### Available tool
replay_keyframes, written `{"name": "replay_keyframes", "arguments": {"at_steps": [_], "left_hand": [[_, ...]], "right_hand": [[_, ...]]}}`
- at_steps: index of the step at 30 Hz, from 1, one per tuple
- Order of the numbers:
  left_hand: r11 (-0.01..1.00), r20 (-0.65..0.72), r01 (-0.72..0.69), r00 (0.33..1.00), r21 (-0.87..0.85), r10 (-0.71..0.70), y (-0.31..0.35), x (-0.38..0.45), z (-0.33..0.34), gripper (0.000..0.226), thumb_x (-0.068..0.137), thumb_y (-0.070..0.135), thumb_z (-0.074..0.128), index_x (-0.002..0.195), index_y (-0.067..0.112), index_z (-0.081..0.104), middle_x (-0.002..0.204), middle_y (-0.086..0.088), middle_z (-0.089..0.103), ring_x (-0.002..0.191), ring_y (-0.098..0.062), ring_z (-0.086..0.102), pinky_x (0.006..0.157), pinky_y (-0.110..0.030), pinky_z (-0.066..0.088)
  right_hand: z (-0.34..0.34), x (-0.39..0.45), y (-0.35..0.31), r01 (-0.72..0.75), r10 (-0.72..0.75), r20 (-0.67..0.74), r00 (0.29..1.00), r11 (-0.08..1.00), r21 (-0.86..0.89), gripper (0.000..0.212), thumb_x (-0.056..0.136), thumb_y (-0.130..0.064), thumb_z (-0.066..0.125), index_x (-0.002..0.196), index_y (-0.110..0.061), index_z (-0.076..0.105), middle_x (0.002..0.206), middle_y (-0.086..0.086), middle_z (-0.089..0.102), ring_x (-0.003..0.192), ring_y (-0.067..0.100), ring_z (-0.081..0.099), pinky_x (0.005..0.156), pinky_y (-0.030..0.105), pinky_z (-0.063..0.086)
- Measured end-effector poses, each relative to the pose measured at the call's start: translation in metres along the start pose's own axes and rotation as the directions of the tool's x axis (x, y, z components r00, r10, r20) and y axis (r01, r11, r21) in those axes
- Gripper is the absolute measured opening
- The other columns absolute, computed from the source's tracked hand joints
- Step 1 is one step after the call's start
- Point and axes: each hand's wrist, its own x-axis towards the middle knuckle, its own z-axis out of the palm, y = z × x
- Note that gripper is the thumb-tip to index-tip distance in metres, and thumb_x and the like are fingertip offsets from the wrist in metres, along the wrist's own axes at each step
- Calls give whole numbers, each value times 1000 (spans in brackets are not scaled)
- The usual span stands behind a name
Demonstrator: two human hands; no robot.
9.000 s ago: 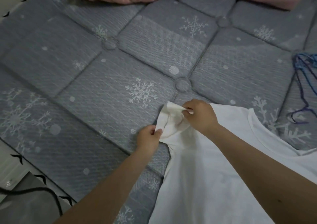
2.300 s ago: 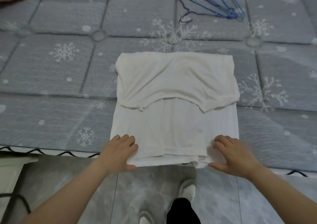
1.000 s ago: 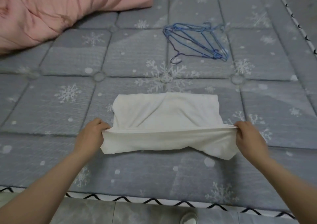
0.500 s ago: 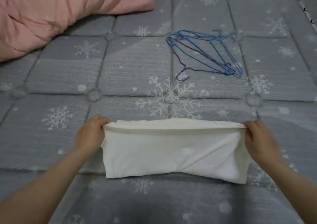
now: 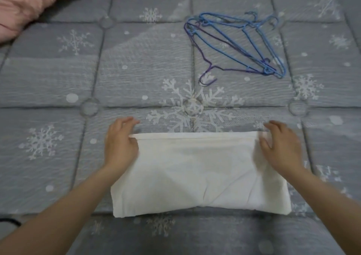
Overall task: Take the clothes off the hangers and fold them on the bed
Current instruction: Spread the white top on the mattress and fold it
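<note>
A white T-shirt [image 5: 197,172] lies folded into a flat rectangle on the grey snowflake-patterned bed [image 5: 136,75]. My left hand [image 5: 121,143] rests at the shirt's far left corner, fingers spread, thumb on the cloth edge. My right hand [image 5: 281,147] lies on the far right corner with its fingers apart, palm down on the fabric. Neither hand pinches the cloth. Several blue and purple wire hangers [image 5: 234,45] lie bare in a pile beyond the shirt, to the right.
A pink quilt [image 5: 25,2] is bunched at the far left corner of the bed. A black cable [image 5: 9,221] shows at the lower left edge. Bare mattress surrounds the shirt on all sides.
Both hands carried the near edge of the shirt over to the far edge, laid it down and let go; the fingers have spread out on the corners.
</note>
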Motion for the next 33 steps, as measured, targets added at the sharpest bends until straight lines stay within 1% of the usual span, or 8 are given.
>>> {"name": "replay_keyframes", "arguments": {"at_steps": [2, 5, 8, 13, 20, 24, 30, 33], "left_hand": [[976, 83, -217, 972, -18, 218, 21, -5, 12, 38, 78, 11, 49, 113, 16, 64, 125, -5, 58, 116, -27, 50, 101, -43, 39], [859, 225, -510, 842, 40, 490, 49, -15, 35, 39, 86, 37, 47, 116, 18, 63, 127, -4, 58, 119, -25, 51, 102, -41, 37], [721, 449, -657, 724, 219, 524, 49, -30, 61, 65, 79, 62, 41, 129, 22, 55, 141, -4, 49, 132, -26, 42, 107, -45, 22], [639, 604, -705, 664, 308, 441, 14, -32, 69, 85, 76, 74, 37, 145, 24, 31, 155, -4, 24, 142, -27, 23, 110, -50, 16], [645, 489, -723, 667, 246, 562, 24, -58, 44, 78, 79, 67, 47, 141, 21, 41, 155, -8, 25, 143, -32, 19, 110, -56, 22], [543, 547, -815, 554, 201, 628, 7, -102, 29, 85, 72, 73, 54, 140, 24, 44, 154, -9, 27, 142, -35, 23, 106, -64, 23], [569, 580, -759, 630, 317, 517, -28, -124, 24, 78, 80, 64, 51, 145, 23, 37, 154, -11, 26, 141, -36, 23, 104, -68, 22], [548, 555, -759, 641, 353, 530, -40, -132, 28, 69, 89, 61, 39, 146, 22, 34, 154, -11, 25, 142, -34, 22, 105, -66, 23]], "right_hand": [[-1, 3, -20, 130, -131, 43, 991, 991, 26, 50, 80, -35, 41, 113, -2, 60, 121, 21, 58, 100, 42, 60, 85, 49, 48], [0, -2, -51, 340, -345, 116, 931, 938, 60, 50, 82, -39, 40, 119, -10, 58, 127, 16, 56, 104, 36, 60, 89, 43, 47], [19, -23, -65, 506, -490, 230, 841, 862, -15, 57, 84, -49, 40, 127, -15, 53, 136, 10, 53, 116, 30, 56, 99, 44, 40], [45, -48, -35, 563, -467, 400, 789, 810, -166, 69, 83, -58, 34, 139, -17, 40, 147, 12, 39, 136, 25, 34, 103, 55, 23], [37, -76, -32, 528, -491, 265, 830, 844, -91, 69, 93, -61, 20, 139, -14, 40, 150, 13, 35, 139, 29, 27, 107, 58, 22], [36, -108, -28, 695, -670, 228, 707, 717, -49, 77, 85, -68, 39, 142, -16, 39, 153, 11, 29, 141, 30, 26, 106, 61, 23], [51, -120, -13, 704, -634, 326, 701, 687, -177, 78, 80, -56, 43, 145, -16, 31, 156, 13, 20, 146, 30, 7, 107, 61, 19], [62, -127, -5, 707, -633, 327, 701, 674, -212, 91, 67, -40, 71, 144, -12, 31, 156, 14, 20, 143, 33, 14, 108, 59, 16]]}}
